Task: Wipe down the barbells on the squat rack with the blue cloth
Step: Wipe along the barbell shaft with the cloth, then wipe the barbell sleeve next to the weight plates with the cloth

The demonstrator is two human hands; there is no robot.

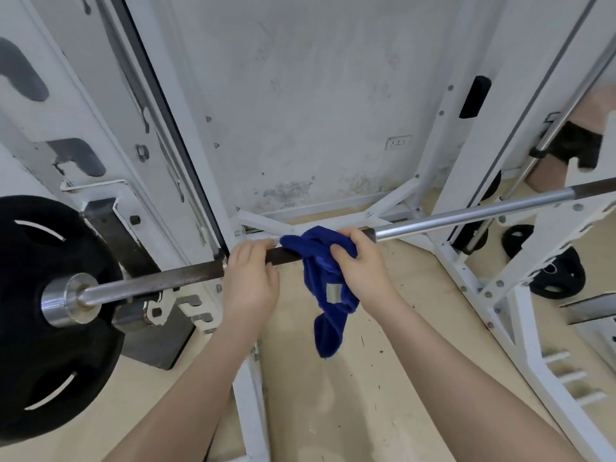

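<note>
A barbell (466, 218) runs across the view from lower left to upper right, with a dark knurled stretch near the hands and shiny steel further right. My left hand (250, 281) grips the dark part of the bar. Just to its right, my right hand (363, 261) holds the blue cloth (328, 285) wrapped round the bar; the cloth's loose end hangs down below with a small label showing. A black weight plate (43, 315) sits on the bar's left sleeve.
White squat rack uprights (493, 161) stand left and right, with a base frame on the tan floor. Loose black plates (560, 275) lie on the floor at the right. A person's leg (593, 105) shows at the far right. A stained wall stands behind.
</note>
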